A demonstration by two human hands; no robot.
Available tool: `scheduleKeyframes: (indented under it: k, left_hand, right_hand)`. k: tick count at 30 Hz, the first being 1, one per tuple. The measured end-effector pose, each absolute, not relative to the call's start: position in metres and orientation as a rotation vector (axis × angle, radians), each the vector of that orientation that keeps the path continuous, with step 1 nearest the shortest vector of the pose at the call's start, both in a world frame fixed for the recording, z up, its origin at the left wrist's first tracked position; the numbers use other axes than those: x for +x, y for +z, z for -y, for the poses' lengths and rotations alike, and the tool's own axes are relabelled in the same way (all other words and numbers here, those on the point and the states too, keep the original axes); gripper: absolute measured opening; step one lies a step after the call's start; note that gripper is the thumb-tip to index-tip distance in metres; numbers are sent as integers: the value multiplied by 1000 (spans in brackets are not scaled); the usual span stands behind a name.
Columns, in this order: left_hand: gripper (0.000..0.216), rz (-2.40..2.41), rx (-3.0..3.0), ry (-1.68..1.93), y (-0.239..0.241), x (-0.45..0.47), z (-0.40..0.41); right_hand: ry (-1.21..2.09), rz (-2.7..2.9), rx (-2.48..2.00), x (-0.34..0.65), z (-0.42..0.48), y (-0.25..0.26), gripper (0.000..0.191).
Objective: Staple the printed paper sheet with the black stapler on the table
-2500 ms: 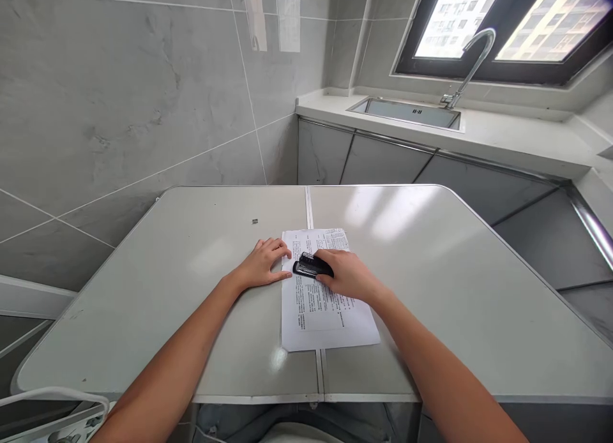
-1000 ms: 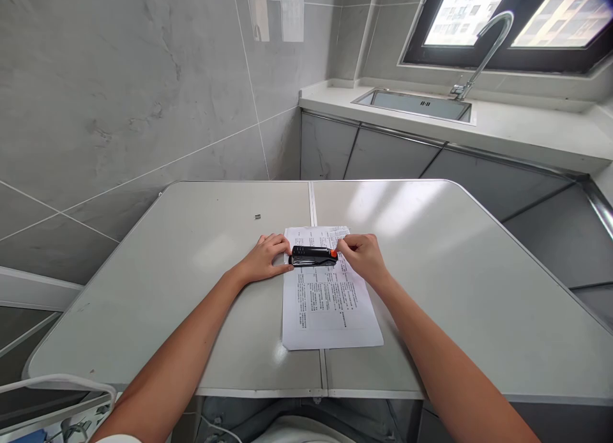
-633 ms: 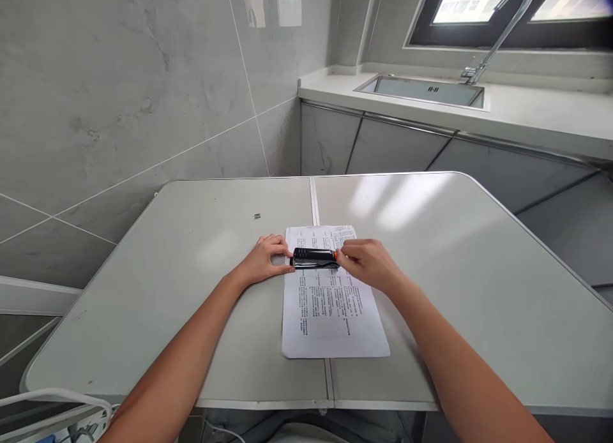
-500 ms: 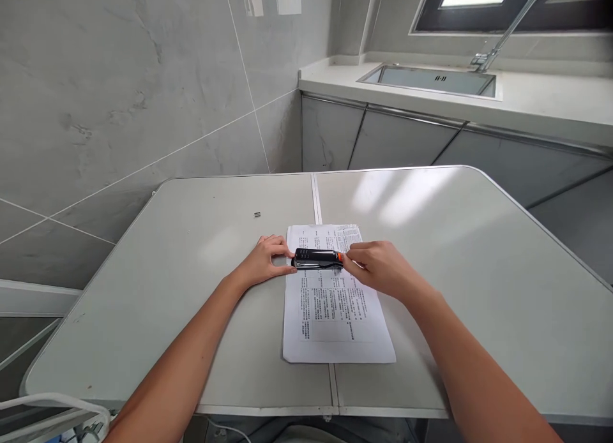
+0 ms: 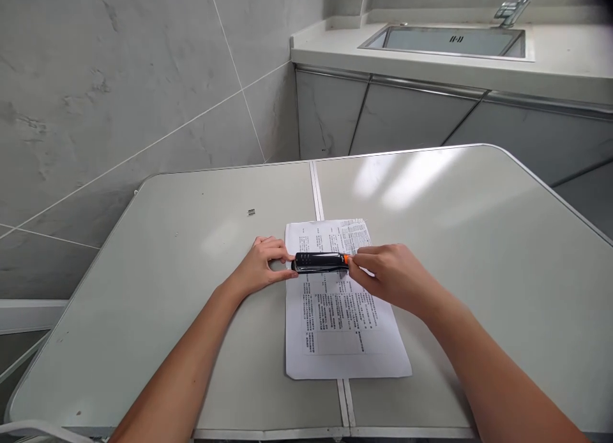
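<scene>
A black stapler [image 5: 320, 262] with an orange tip at its right end lies crosswise on a printed sheet of paper [image 5: 340, 309] on the grey folding table [image 5: 167, 290]. My left hand [image 5: 262, 269] has its fingers curled around the stapler's left end, at the paper's left edge. My right hand [image 5: 390, 277] pinches the orange right end between thumb and fingers.
A small dark staple-like bit [image 5: 251, 212] lies on the table left of the middle seam. Behind the table stand grey cabinets, a white counter [image 5: 565, 66] with a steel sink [image 5: 450, 41] and a tap. A tiled wall runs on the left.
My right hand left the top of the stapler and went to its right end, baring the orange tip, which it now pinches. The view tilted down. The left hand stayed put.
</scene>
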State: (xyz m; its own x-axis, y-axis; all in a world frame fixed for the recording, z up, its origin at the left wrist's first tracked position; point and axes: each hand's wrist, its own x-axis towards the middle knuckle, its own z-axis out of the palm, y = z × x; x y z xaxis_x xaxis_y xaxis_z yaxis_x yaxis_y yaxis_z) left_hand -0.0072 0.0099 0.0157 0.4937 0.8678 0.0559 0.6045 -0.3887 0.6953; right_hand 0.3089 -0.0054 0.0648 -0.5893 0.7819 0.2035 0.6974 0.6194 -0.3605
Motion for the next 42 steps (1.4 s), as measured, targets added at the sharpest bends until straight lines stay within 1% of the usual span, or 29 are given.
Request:
scheduleKeyframes:
  k: [5, 8, 9, 11, 12, 14, 15, 18, 21, 24, 28, 29, 30, 32, 33, 34, 36, 39, 41, 42]
  left_hand:
    - [25, -1201, 2137, 553, 18, -6, -10]
    - [26, -1203, 2142, 549, 19, -5, -10]
    - [26, -1209, 2144, 544, 20, -5, -10]
    - [26, -1220, 2152, 529, 21, -4, -10]
    - [26, -1225, 2158, 517, 22, -4, -10]
    - [26, -1234, 2169, 489, 22, -5, -10]
    - [26, -1239, 2174, 476, 23, -5, -10]
    - [27, -1251, 2195, 454, 23, -5, -9]
    - [30, -1241, 2211, 451, 22, -5, -8]
    - [46, -1248, 2168, 456, 21, -6, -7]
    - [81, -1302, 2000, 545, 19, -9, -5]
    - [82, -1300, 1954, 610, 19, -8, -4]
    - [77, -1299, 1898, 705, 20, -7, -4]
    - [54, -1307, 1708, 975, 24, 0, -2]
    - [44, -1301, 1550, 1129, 28, 5, 0]
    - [39, -1276, 1352, 1263, 31, 11, 2]
    - [39, -1127, 906, 1411, 39, 24, 9]
    - [43, -896, 435, 1445, 48, 44, 20]
    - [43, -848, 271, 1490, 48, 53, 26]
    - [43, -841, 220, 1521, 48, 55, 28]
  right_hand:
    - [303, 2463, -1153, 307, 6, 60, 46]
    - [248, 2298, -1155, 300, 6, 54, 43]
    - [256, 2236, -1145, 296, 6, 51, 38]
    - [324, 2168, -1108, 289, 5, 44, 19]
    - [375, 2169, -1088, 286, 5, 41, 13]
    - [489, 2226, -1057, 280, 5, 33, 28]
    - [549, 2258, -1054, 278, 5, 29, 31]
    - [685, 2277, -1101, 274, 6, 20, 24]
    - [687, 2197, -1158, 275, 6, 17, 18]
    - [611, 2039, -1174, 281, 3, 24, 16]
    - [475, 1839, -1240, 290, -2, 38, 13]
    - [449, 1812, -1270, 291, -3, 41, 13]
    - [420, 1789, -1294, 292, -3, 44, 13]
    - [333, 1756, -1308, 292, -1, 48, 13]
    - [269, 1750, -1297, 291, 1, 49, 13]
    - [196, 1761, -1276, 291, 4, 50, 14]
    - [34, 1842, -1202, 290, 13, 52, 20]
    - [-187, 2075, -961, 286, 32, 56, 31]
    - [-308, 2210, -677, 279, 46, 60, 31]
    - [-373, 2247, -518, 273, 52, 62, 27]
